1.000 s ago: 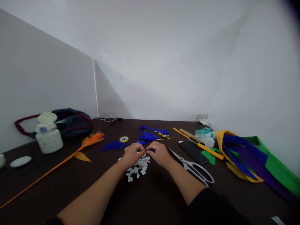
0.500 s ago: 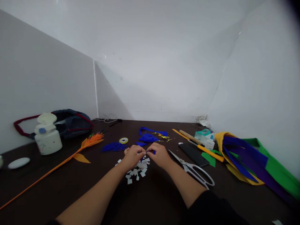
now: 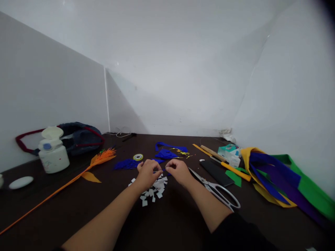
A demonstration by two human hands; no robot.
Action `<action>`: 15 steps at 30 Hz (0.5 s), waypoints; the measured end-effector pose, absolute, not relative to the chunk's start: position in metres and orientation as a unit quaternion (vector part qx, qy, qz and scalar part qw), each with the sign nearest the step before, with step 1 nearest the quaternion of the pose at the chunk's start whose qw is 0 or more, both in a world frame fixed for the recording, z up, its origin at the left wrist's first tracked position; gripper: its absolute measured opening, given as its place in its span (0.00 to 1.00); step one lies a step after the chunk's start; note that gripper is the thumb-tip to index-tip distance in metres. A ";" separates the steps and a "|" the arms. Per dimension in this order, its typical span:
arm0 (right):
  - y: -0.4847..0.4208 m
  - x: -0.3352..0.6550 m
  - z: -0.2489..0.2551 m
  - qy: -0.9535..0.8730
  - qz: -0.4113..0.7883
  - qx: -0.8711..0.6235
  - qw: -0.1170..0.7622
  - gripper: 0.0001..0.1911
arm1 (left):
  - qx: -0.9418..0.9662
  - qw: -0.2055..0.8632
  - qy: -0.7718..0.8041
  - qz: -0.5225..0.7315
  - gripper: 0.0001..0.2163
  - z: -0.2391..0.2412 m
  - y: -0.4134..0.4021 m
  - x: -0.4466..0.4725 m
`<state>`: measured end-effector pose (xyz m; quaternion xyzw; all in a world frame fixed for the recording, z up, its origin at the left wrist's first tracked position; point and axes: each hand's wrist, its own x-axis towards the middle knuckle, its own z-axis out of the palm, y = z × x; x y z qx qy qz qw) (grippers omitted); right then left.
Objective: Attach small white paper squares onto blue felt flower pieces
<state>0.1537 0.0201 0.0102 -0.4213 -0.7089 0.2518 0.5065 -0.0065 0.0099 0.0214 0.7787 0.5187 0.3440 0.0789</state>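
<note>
Apparently busy with fine fingertip work, midway between the side edges of the tabletop (image 3: 170,219), likely calling next for a light, exact pinch. Toward the front edge, white scraps (image 3: 153,191), just beside a half-curled left hand (image 3: 148,173). Next to it, apart, a right hand (image 3: 179,172), fingertips nearly together. Impossible to tell of anything gripped in either. Toward the back edge, blue strips (image 3: 127,164) and blue paper (image 3: 165,153).
</note>
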 end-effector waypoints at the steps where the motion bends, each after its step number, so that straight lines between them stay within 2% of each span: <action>1: 0.020 0.154 0.011 -0.686 0.296 -0.410 0.523 0.05 | 0.776 0.091 0.515 0.352 0.03 0.021 0.011 -0.007; 5: 0.019 0.151 0.010 -0.587 0.500 -0.345 0.536 0.14 | 0.762 0.164 0.481 0.401 0.06 0.018 0.014 -0.009; 7: 0.017 0.146 0.008 -0.551 0.561 -0.312 0.533 0.17 | 0.751 0.205 0.457 0.431 0.08 0.016 0.016 -0.008; 11: 0.013 0.134 0.003 -0.496 0.601 -0.263 0.569 0.17 | 0.716 0.295 0.415 0.479 0.09 0.014 0.015 -0.003; 15: 0.012 0.126 0.001 -0.477 0.589 -0.252 0.601 0.12 | 0.682 0.351 0.405 0.498 0.09 0.013 0.013 0.001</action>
